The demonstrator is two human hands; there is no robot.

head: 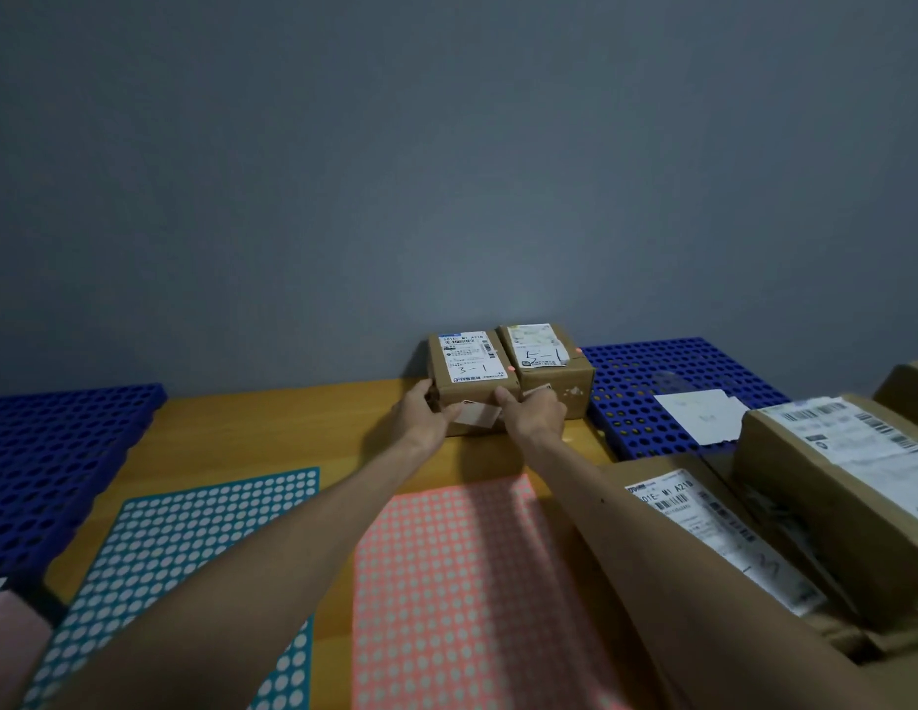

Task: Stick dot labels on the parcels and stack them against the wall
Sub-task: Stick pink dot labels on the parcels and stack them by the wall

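Parcel marked 3-1 (pixel 469 374) is clamped at its near edge between left hand (pixel 425 417) and right hand (pixel 533 415). It lies at 12 o'clock from both hands, against the wall (pixel 446 171), touching the second parcel (pixel 546 363) at its 3 o'clock. Long axis runs wallward; both hands sit equally near.

Two labelled brown parcels (pixel 467 374) (pixel 546 363) sit side by side against the wall (pixel 446 171).
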